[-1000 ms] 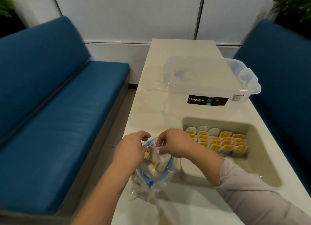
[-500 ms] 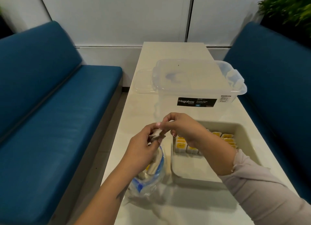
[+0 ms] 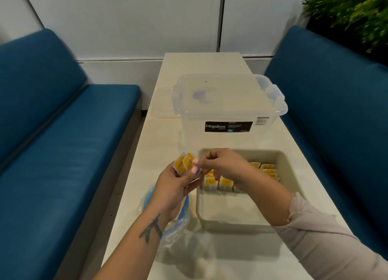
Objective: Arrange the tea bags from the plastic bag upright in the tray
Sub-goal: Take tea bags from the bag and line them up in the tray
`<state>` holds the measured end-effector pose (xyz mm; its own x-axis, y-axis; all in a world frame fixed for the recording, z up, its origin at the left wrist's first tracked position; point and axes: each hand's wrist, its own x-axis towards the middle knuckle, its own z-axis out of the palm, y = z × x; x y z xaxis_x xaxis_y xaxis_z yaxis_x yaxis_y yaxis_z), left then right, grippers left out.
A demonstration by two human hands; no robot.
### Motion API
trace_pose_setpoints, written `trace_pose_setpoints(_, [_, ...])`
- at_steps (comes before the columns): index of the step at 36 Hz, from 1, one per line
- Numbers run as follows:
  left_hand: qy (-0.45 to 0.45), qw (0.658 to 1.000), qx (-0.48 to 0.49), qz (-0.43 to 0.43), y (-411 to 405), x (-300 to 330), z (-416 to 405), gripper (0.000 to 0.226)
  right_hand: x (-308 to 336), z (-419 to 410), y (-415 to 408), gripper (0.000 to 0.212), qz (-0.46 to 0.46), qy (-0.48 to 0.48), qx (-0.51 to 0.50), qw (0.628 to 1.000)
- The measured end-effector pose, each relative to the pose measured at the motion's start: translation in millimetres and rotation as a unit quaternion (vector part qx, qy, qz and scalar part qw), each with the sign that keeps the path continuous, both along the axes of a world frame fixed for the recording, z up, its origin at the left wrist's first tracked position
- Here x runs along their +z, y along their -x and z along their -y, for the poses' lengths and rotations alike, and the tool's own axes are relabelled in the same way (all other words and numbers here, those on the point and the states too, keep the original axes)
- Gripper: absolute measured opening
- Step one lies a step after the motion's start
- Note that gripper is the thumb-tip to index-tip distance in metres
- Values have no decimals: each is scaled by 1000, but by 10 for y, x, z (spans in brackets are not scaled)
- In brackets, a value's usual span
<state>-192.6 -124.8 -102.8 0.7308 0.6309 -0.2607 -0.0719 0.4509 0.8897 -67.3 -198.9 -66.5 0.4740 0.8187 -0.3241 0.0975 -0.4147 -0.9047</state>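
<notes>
White wall panels at the back, blue benches (image 3: 54,145) on both sides, a green plant (image 3: 352,13) top right. Long cream desk (image 3: 168,145) runs down the middle.

On the desk, far end: clear storage box (image 3: 228,116) with a black "Megabox" label, lid on, clasp visible on its right side. A second clear lid (image 3: 162,103) lies flat just left of and behind the box.

Nearer: beige tray (image 3: 288,174), just in front of the box. Tea bags in tray (image 3: 225,183) stand upright in rows across the tray's far half, yellow tags facing the camera. Near half of the tray floor is bare. The right forearm hides the middle of the rows, so no count is possible.

Plastic bag (image 3: 178,223) sits on the desk just left of the tray, clear with a blue rim, mouth up, partly under the left wrist. Contents can't be made out.

Left hand (image 3: 174,187) is raised above the bag, palm toward the camera, fingers and thumb curled round a pair of tea bags (image 3: 184,164) with yellow tags showing, held just left of the tray's far-left corner. Dark tattoo on the left forearm.

Right hand (image 3: 222,164) is over the tray's left part, fingers curled, fingertips pinching the right edge of the same held tea bags. Pink nails are visible at the pinch. Right arm wears a pale sleeve (image 3: 327,244) pushed up the forearm.

Both hands meet on the held tea bags, which are clear of both bag and tray.
</notes>
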Motion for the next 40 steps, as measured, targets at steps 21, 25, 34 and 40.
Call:
trace_pose_setpoints(21, [129, 991, 20, 19, -192, 37, 170, 28, 1, 171, -253, 26, -38, -33, -27, 998])
trace_pose_setpoints(25, [178, 983, 27, 27, -204, 18, 195, 31, -47, 173, -281, 35, -100, -82, -63, 990])
trace_pose_setpoints(34, [134, 990, 31, 34, -225, 5, 198, 43, 88, 187, -375, 25, 17, -105, -15, 994])
trace_pose_setpoints(40, [81, 996, 22, 37, -231, 79, 174, 27, 60, 200, -314, 30, -5, -113, -24, 993])
